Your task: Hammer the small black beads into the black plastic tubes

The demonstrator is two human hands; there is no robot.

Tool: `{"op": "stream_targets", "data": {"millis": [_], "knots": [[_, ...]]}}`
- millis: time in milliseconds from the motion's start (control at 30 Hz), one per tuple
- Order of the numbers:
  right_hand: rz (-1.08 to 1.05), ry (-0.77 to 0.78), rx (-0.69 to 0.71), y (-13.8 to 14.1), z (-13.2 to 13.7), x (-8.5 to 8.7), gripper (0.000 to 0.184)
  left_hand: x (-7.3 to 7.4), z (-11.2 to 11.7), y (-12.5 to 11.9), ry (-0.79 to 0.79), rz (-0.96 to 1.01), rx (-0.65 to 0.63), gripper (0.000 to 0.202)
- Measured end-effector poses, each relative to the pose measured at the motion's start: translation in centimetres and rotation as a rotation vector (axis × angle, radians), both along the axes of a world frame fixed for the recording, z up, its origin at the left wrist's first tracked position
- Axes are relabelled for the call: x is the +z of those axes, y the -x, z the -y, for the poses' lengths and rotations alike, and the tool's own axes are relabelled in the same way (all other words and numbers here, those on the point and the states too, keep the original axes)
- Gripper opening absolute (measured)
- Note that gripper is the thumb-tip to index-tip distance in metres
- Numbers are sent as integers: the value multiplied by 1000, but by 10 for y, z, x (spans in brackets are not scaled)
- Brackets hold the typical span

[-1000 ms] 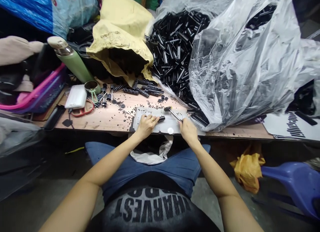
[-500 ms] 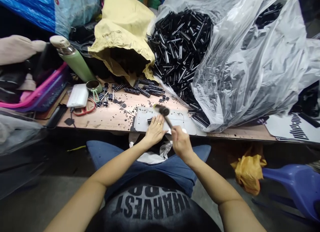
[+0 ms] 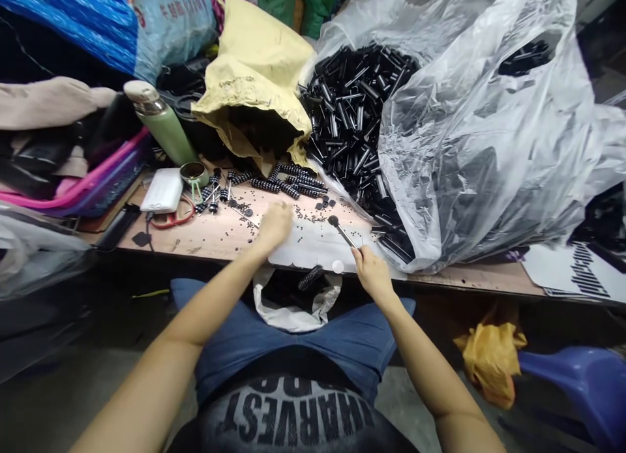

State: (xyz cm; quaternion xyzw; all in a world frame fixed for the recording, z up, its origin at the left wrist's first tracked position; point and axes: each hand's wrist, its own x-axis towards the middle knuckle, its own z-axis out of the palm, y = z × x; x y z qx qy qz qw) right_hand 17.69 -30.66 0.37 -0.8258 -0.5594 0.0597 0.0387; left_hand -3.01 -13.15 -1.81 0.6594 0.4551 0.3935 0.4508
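Note:
My right hand (image 3: 374, 270) grips a small hammer (image 3: 348, 234), whose round dark head rests over the white board (image 3: 317, 248) at the table's front edge. My left hand (image 3: 276, 225), smeared by motion, is above the left part of that board, and what its fingers do is unclear. Below the edge, a black studded tube (image 3: 310, 278) is at the mouth of a white bag (image 3: 288, 319) between my knees. More black studded tubes (image 3: 293, 179) lie in a loose pile farther back. Tiny dark bits (image 3: 306, 213) are scattered over the tabletop.
A large clear plastic bag (image 3: 469, 153) full of smooth black tubes (image 3: 362, 111) leans at the right. Behind stands an open yellow sack (image 3: 264, 55). On the left are a green flask (image 3: 166, 130), a white power bank (image 3: 162, 191), red scissors (image 3: 173, 219) and a pink basket (image 3: 73, 186).
My left hand has left the board's middle and moved to the left. A studded tube now shows at the bag mouth. My right hand has drawn the hammer slightly right and down.

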Motion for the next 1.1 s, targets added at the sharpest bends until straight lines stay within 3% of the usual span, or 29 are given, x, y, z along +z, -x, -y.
{"op": "stream_targets", "data": {"millis": [67, 100, 167, 233, 300, 467, 533, 600, 667, 733, 800, 867, 967, 1100], "knots": [[42, 3, -12, -11, -2, -11, 37, 5, -50, 12, -11, -122, 149, 22], [56, -8, 0, -14, -4, -15, 37, 6, -74, 16, -5, -306, 300, 27], [64, -72, 60, -17, -13, -18, 36, 4, -112, 19, 92, -541, 475, 38], [47, -161, 144, -15, -31, -14, 34, -1, -134, 15, 194, -655, 537, 42], [26, -223, 209, -11, -61, -7, 31, -7, -141, 6, 228, -680, 514, 40], [-135, -239, 305, -1, -163, 4, 29, -9, -118, -10, 77, -599, 426, 32], [-239, -218, 296, 1, -193, 5, 28, -7, -101, -10, 17, -427, 376, 34], [-305, -206, 275, 5, -206, 4, 24, -4, -82, -9, 76, -166, 293, 35], [-365, -199, 275, 12, -201, 0, 21, -2, -62, -8, 214, 107, 218, 33], [-563, -152, 323, 24, -182, -5, 26, 1, -43, -9, 320, 301, 151, 29], [-837, -90, 385, 35, -157, -8, 36, 4, -25, -9, 383, 397, 79, 26], [-966, -132, 448, 44, -135, -6, 56, 9, -11, -10, 440, 419, 18, 26], [-712, -315, 617, 44, -116, 5, 100, 16, 3, -9, 494, 381, -77, 28], [-470, -369, 738, 34, -109, 17, 114, 24, 16, -8, 519, 429, -186, 31]]}}
